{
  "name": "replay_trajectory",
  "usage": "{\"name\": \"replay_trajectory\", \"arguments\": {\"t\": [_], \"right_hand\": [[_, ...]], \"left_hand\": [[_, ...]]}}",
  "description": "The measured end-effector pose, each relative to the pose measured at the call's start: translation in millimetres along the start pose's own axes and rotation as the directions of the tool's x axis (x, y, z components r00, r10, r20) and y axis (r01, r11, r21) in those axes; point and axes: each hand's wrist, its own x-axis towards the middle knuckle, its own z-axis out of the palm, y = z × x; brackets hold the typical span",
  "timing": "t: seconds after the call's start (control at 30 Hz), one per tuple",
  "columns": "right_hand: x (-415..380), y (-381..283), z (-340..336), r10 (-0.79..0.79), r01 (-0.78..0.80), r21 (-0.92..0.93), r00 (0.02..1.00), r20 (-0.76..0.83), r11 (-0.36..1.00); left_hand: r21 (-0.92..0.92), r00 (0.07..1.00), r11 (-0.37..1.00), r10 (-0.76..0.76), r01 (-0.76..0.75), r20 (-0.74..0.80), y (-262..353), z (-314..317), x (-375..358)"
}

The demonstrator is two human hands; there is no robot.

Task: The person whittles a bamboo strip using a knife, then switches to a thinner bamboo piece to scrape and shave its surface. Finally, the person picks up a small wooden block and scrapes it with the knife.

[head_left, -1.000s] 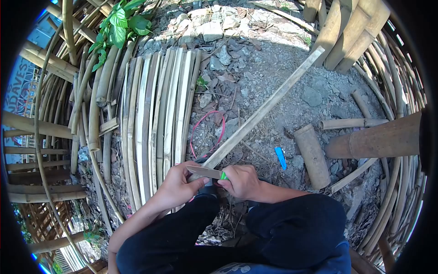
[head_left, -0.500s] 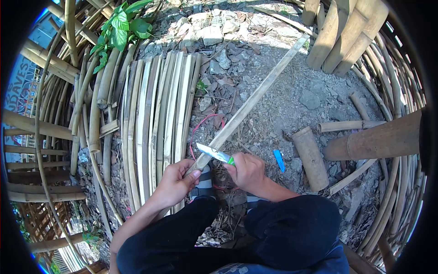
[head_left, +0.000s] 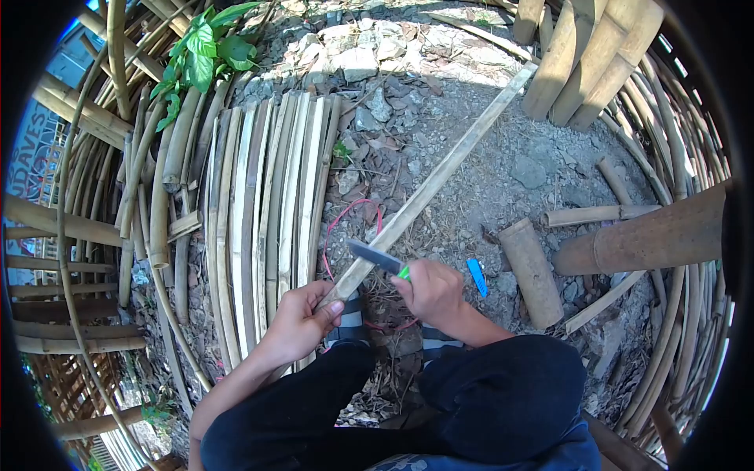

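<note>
A long pale bamboo strip (head_left: 440, 174) slants from the lower middle up to the upper right. My left hand (head_left: 302, 320) is closed round its near end, the thumb on top. In my right hand (head_left: 437, 292) is a knife (head_left: 377, 257) with a green-marked handle, mostly hidden by the fingers. Its blade lies across the strip a little beyond my left hand, pointing left, and looks dark. Beside my left hand lies a row of several split bamboo strips (head_left: 271, 204).
A blue object (head_left: 477, 277) lies on the ground right of my right hand. Further right are a short bamboo piece (head_left: 532, 272) and a thick bamboo pole (head_left: 644, 238). A pink cord (head_left: 328, 235) loops near my feet. Green leaves (head_left: 200, 55) hang at upper left.
The knife has moved slightly up along the strip and its blade has turned from bright to dark. My right hand has shifted slightly right; the strip's far end sits slightly further right.
</note>
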Motion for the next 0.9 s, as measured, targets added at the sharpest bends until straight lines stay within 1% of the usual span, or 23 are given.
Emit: {"name": "replay_trajectory", "arguments": {"t": [0.03, 0.07, 0.1, 0.13, 0.17, 0.2, 0.23, 0.27, 0.3, 0.33, 0.37, 0.4, 0.43, 0.5, 0.57, 0.63, 0.67, 0.73, 0.77, 0.83, 0.87, 0.9], "right_hand": [[4, 18, -4, 0.257, -0.258, -0.066, 0.966, -0.026, 0.964], [12, 45, -12, 0.489, -0.493, -0.124, 0.87, -0.068, 0.861], [12, 70, -24, 0.51, -0.519, -0.131, 0.854, -0.1, 0.844], [16, 84, -32, 0.528, -0.543, -0.133, 0.839, -0.134, 0.829], [15, 84, -31, 0.528, -0.544, -0.13, 0.837, -0.14, 0.829], [15, 73, -33, 0.518, -0.518, 0.024, 0.852, -0.073, 0.855], [13, 59, -35, 0.497, -0.488, 0.178, 0.868, -0.002, 0.854], [15, 36, -35, 0.395, -0.404, 0.31, 0.914, 0.096, 0.861], [11, 24, -27, 0.22, -0.263, 0.387, 0.963, 0.153, 0.884], [4, 13, -17, 0.037, -0.123, 0.471, 0.982, 0.187, 0.874], [-3, 2, -7, -0.008, -0.131, 0.53, 0.968, 0.252, 0.838], [-9, -7, 1, -0.059, -0.142, 0.586, 0.949, 0.311, 0.798], [-13, -11, 7, -0.062, -0.142, 0.593, 0.949, 0.311, 0.792], [-16, -19, 15, -0.084, -0.126, 0.588, 0.945, 0.318, 0.799], [-14, -23, 16, -0.076, -0.11, 0.574, 0.954, 0.29, 0.812], [-12, -25, 13, -0.094, -0.04, 0.498, 0.966, 0.242, 0.866], [-12, -25, 15, -0.092, -0.042, 0.497, 0.966, 0.242, 0.867], [-13, -26, 17, -0.099, 0.024, 0.418, 0.982, 0.159, 0.908], [-12, -25, 15, -0.1, 0.025, 0.417, 0.982, 0.159, 0.909], [-6, -25, 11, -0.071, 0.026, 0.333, 0.99, 0.124, 0.943], [-4, -24, 8, -0.072, 0.027, 0.333, 0.99, 0.123, 0.942], [-3, -21, 5, -0.014, -0.024, 0.298, 0.992, 0.127, 0.954]], "left_hand": [[0.0, 1.0, 1.0, -0.002, 0.002, 0.005, -2, -2, -3], [-0.015, 1.0, 0.999, -0.031, 0.031, -0.001, -4, -6, -5], [-0.034, 0.998, 0.998, -0.057, 0.056, -0.009, -6, -9, -7], [-0.009, 0.996, 0.996, -0.091, 0.091, 0.008, -8, -11, -8], [-0.003, 0.996, 0.996, -0.088, 0.088, 0.008, -5, -11, -6], [-0.01, 0.997, 0.997, -0.079, 0.079, -0.013, -2, -8, -6], [-0.025, 0.996, 0.997, -0.076, 0.075, -0.035, -2, -5, -7], [-0.072, 0.997, 0.995, -0.071, 0.068, -0.038, -7, -3, -3], [-0.08, 0.996, 0.994, -0.073, 0.069, -0.044, -6, -2, -1], [-0.036, 0.998, 0.997, -0.067, 0.067, -0.016, -4, -3, 1], [0.01, 0.998, 0.998, -0.067, 0.067, 0.015, -4, -3, 1], [0.015, 0.999, 0.999, -0.041, 0.041, 0.003, -7, -1, 3], [0.016, 0.999, 0.999, -0.045, 0.045, -0.004, -7, 0, 3], [-0.109, 0.995, 0.989, -0.103, 0.104, 0.016, -3, -1, 5], [-0.144, 0.992, 0.981, -0.125, 0.126, 0.018, 6, 0, 3], [-0.2, 0.988, 0.969, -0.131, 0.144, 0.079, 4, -2, 4], [-0.199, 0.988, 0.969, -0.131, 0.145, 0.082, 4, -2, 3], [-0.171, 0.987, 0.974, -0.137, 0.15, 0.088, 6, -1, 3], [-0.172, 0.987, 0.974, -0.135, 0.149, 0.088, 5, -2, 3], [-0.155, 0.987, 0.977, -0.135, 0.147, 0.089, 5, -3, 3], [-0.154, 0.987, 0.977, -0.134, 0.147, 0.088, 5, -3, 3], [-0.147, 0.987, 0.978, -0.139, 0.15, 0.08, 5, -3, 3]]}}
